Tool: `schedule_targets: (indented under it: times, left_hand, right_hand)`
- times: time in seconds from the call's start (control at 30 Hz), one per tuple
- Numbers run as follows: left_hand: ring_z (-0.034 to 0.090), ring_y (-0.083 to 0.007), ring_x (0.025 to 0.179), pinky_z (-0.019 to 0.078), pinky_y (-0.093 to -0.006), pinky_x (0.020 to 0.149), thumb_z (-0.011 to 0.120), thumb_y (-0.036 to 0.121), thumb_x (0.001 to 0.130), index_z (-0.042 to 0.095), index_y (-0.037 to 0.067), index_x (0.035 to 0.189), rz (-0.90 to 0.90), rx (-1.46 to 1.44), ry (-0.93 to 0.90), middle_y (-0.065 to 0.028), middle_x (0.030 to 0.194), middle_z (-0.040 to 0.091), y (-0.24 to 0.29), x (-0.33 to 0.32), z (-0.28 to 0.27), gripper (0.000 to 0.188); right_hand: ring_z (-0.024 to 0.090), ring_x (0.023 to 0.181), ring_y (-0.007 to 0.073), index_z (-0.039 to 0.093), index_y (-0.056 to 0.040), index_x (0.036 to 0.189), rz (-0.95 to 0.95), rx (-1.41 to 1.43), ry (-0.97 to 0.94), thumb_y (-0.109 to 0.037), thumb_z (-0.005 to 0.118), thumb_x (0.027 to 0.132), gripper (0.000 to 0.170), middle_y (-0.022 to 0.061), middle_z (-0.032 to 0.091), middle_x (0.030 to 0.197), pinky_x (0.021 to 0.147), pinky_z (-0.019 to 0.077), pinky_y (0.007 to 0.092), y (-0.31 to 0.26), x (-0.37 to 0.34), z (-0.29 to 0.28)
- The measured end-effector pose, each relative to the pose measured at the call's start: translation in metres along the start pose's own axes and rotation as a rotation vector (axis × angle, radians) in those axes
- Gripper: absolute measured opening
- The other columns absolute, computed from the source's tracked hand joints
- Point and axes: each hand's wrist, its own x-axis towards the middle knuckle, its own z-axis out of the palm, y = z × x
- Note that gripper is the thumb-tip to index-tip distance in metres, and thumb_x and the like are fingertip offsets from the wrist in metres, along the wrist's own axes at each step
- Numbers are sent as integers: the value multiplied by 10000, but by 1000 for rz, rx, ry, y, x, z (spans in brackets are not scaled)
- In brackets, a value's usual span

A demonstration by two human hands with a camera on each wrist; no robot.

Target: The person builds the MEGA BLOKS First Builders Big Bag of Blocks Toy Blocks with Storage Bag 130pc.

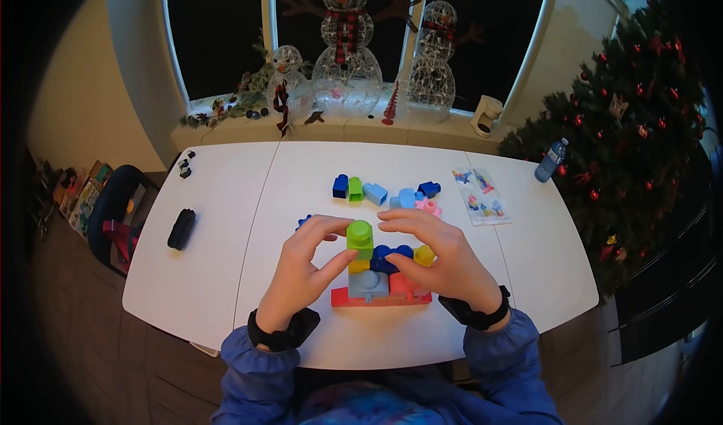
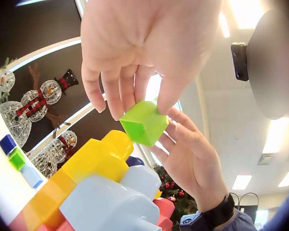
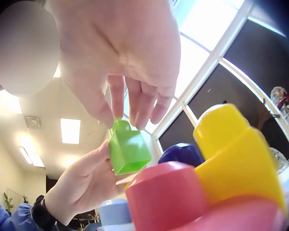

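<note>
My left hand (image 1: 303, 263) pinches a bright green toy building block (image 1: 360, 238) between thumb and fingers. The block's hollow underside (image 2: 135, 131) shows in the left wrist view, just above a yellow block (image 2: 97, 158). Facing it from the other side, my right hand (image 1: 440, 253) curves loosely, with its fingertips close to the green block's stud and nothing gripped. Below both hands stands a block build: a long red base (image 1: 348, 298), a light blue block (image 1: 367, 283), a pinkish-red block (image 3: 166, 195), navy blocks (image 1: 382, 259) and a second yellow block (image 1: 424, 255).
Loose blocks lie beyond the build: a navy one (image 1: 340, 186), a green one (image 1: 355, 190), light blue ones (image 1: 375, 194) and a pink one (image 1: 429, 207). A picture sheet (image 1: 482, 197), a bottle (image 1: 552, 160) and a black case (image 1: 181, 229) also sit on the white table (image 1: 211, 289).
</note>
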Motion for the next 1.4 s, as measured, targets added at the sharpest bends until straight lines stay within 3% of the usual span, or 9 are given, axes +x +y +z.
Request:
schedule_targets:
  times: [0.1,0.27,0.37,1.0,1.2,1.3,1.4]
  left_hand:
    - [686,-292,1001,557,-358,899,800,95,892,673,21,1248,-12,2,-37,-135,1119,704,-11,-4,-4,385]
    - [692,-277,991,564,-363,901,794,80,896,669,19,1248,26,23,-69,-132,1117,695,-12,-6,3,379]
    - [697,-239,1013,568,-348,928,786,44,896,667,14,1234,-18,-13,-95,-116,1133,686,-21,-9,2,360]
    - [698,-215,1059,579,-333,949,775,18,915,648,7,1279,-57,-111,-143,-110,1179,675,-31,-9,2,386]
    - [688,-200,1079,565,-346,956,724,185,997,633,7,1311,-95,-219,-150,-108,1190,674,-49,-3,-6,372]
    - [686,-197,1066,569,-357,911,711,275,1012,631,-1,1323,-303,-349,-20,-105,1187,674,-83,26,-11,423]
    - [707,-241,1046,578,-362,861,739,271,980,649,44,1331,-320,70,7,-152,1136,711,-121,65,-9,428]
  right_hand:
    - [691,1102,339,707,-39,1182,107,-66,-76,-63,771,889,301,141,720,1240,953,555,397,14,-18,-15]
    - [715,1052,324,708,-36,1198,342,-42,-143,-54,755,909,294,146,726,1226,946,559,385,19,-41,-13]
    - [725,1029,312,700,-25,1218,300,5,-12,-25,728,932,287,156,728,1214,929,563,368,32,-56,2]
    - [708,1119,291,689,-8,1211,270,45,6,66,701,922,299,158,730,1202,983,545,358,39,-60,7]
    - [707,1114,291,688,-13,1214,276,61,11,68,699,924,301,157,728,1202,979,545,356,39,-61,7]
    - [711,1090,297,690,-15,1215,269,56,19,51,697,934,289,161,724,1202,963,551,355,39,-61,8]
    - [719,1049,308,690,-16,1221,252,43,20,18,692,954,270,167,717,1203,936,562,357,40,-61,7]
